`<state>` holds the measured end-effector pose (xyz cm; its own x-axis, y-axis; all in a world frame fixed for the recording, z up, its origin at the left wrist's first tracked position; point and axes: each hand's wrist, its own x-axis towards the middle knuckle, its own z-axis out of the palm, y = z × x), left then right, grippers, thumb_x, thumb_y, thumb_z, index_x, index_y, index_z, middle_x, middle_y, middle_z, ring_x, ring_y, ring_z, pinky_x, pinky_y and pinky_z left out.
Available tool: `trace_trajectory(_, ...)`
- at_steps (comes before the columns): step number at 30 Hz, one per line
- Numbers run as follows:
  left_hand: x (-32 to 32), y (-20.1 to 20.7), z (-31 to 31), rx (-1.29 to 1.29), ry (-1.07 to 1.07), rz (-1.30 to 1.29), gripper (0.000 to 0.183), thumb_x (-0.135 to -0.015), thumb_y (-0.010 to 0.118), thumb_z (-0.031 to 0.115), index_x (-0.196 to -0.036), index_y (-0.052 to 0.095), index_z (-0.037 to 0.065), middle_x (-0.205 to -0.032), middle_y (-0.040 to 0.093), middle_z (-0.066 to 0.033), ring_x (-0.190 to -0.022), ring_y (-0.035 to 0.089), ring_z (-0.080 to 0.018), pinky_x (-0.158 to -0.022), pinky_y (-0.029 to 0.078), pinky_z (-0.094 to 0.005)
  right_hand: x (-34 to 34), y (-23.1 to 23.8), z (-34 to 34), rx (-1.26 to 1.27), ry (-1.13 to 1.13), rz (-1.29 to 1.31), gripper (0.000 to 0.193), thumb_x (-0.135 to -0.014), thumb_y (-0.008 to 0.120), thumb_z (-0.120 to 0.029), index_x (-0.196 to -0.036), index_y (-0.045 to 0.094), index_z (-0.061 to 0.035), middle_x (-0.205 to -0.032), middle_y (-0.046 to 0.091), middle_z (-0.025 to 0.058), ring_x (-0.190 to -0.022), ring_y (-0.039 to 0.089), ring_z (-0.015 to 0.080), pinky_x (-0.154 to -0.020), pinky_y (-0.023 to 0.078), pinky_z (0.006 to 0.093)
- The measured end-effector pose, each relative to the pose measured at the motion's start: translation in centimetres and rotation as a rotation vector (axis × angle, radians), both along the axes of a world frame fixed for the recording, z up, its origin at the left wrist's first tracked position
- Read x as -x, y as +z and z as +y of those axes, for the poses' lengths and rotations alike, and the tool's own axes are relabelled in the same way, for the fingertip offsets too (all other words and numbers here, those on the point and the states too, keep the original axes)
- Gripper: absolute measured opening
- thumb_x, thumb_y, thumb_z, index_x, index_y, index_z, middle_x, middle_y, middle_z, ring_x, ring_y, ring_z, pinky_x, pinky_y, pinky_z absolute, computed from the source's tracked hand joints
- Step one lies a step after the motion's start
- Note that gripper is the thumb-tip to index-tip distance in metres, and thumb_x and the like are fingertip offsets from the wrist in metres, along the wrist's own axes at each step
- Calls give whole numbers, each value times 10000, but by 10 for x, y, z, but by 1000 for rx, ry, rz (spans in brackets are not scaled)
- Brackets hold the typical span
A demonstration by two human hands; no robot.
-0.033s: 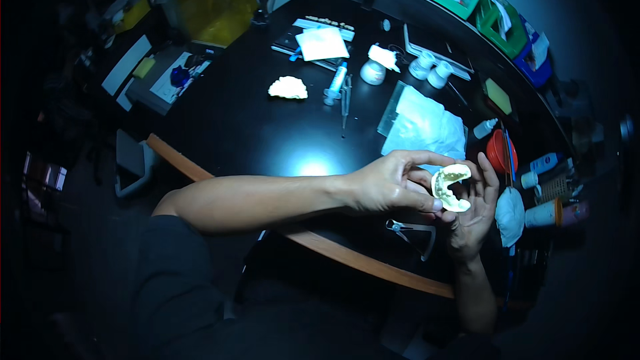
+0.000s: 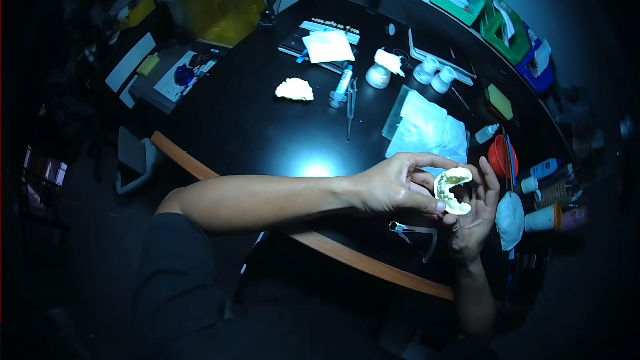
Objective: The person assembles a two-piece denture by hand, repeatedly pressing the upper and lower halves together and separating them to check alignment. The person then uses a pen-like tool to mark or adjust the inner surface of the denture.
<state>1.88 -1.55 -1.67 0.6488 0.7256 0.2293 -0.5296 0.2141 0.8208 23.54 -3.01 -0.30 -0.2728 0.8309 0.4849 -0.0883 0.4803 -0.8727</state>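
Head view: the left hand (image 2: 399,185) pinches a yellowish tooth model (image 2: 443,191), and the right hand (image 2: 475,225) is loosely open close beside it.

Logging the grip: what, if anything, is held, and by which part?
A pale, horseshoe-shaped dental cast, held in the left hand by the outer edge of its curve. Whether the right hand also grips it can't be told.
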Motion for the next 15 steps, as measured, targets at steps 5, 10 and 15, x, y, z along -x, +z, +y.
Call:
trace_trajectory(5, 4, -4, 3, -27, 97, 82, 739, -882, 817, 0, -1514, 433, 10, -1196, 719, -171, -1093, 728, -192, -991, 586, -302, -4, -7, 10, -203, -53, -304, 1158, -782, 871, -608, -1558, 317, 50, -1451, 490, 202, -1348, 521, 296, -1163, 392, 449)
trace_trajectory(10, 6, -2, 10, -3, 123, 77, 717, -856, 840, -4, -1468, 466, 15, -1117, 744, -146, -1010, 748, -192, -910, 623, -316, -1, 15, 3, -622, -362, -387, 853, -941, 718, -544, -1491, 417, 34, -1388, 510, 180, -1247, 506, 249, -1024, 387, 391)
trace_trajectory(15, 10, -6, 21, 40, 178, 54, 729, -846, 833, -33, -1470, 458, -2, -1043, 742, -131, -933, 749, -201, -864, 633, -342, 41, 47, -76, -129, -127, -135, 72, -880, 702, -29, -936, 669, 1, -865, 615, 80, -749, 563, 136, -683, 460, 273)
